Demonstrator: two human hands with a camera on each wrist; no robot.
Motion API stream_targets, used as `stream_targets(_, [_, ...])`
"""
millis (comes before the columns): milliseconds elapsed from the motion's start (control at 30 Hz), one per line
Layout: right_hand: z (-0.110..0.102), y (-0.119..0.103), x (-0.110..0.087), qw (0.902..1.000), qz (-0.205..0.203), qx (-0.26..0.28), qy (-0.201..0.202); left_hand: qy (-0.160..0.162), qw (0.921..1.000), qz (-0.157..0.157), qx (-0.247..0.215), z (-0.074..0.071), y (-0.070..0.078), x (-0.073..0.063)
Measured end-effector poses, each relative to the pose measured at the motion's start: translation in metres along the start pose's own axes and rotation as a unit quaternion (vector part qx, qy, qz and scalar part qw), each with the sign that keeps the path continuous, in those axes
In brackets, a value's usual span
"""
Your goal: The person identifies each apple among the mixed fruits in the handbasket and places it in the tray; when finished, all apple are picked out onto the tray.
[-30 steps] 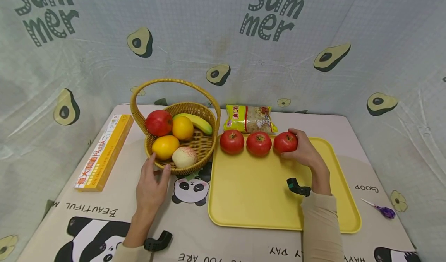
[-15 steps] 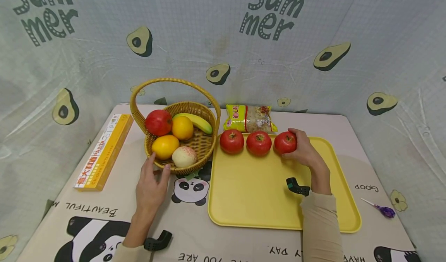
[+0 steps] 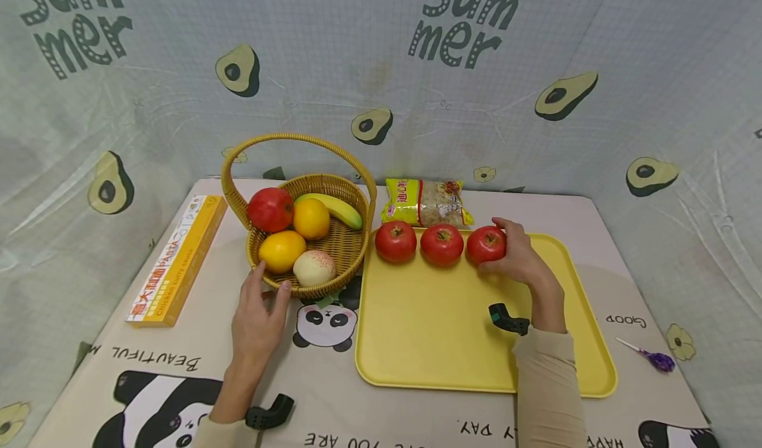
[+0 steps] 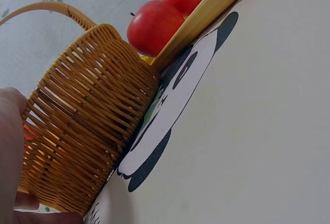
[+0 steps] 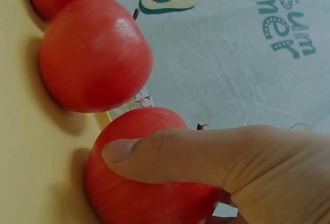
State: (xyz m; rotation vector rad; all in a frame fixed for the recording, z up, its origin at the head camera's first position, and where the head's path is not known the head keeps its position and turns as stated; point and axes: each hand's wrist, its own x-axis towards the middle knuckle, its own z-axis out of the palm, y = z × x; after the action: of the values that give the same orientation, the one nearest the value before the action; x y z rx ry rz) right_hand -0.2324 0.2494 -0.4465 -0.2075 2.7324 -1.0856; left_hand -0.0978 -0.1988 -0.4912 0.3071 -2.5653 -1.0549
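In the head view, my right hand (image 3: 519, 257) holds a red apple (image 3: 485, 244) at the right end of a row of three. Its thumb lies across the apple (image 5: 149, 193) in the right wrist view; the other fingers are mostly hidden. The row sits along the back edge of a yellow tray (image 3: 434, 342). Farther left, my left hand (image 3: 257, 322) holds the near left side of a wicker basket (image 3: 348, 272), thumb and fingers spread on its wall (image 4: 87, 105). Inside are a red fruit (image 3: 270, 210), two orange fruits (image 3: 282, 251), a banana (image 3: 336, 210) and a peach (image 3: 314, 268).
Behind the tray lies a yellow packet (image 3: 425, 203). A long yellow pasta box (image 3: 178, 263) is left of the basket. Right of the tray lies a purple lollipop (image 3: 657, 360). The basket's handle arches high, and a printed curtain stands behind the table.
Hardly anything differs: the right hand and its apple have shifted very slightly. The left hand and the basket stay in place.
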Motion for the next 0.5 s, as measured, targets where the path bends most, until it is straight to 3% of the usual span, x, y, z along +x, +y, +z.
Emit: stream_targets(500, [-0.01,-0.017,-0.006,0.9991,-0.007,-0.025,0.034,0.002,1.0,0.001,-0.006,-0.001,0.0,0.001])
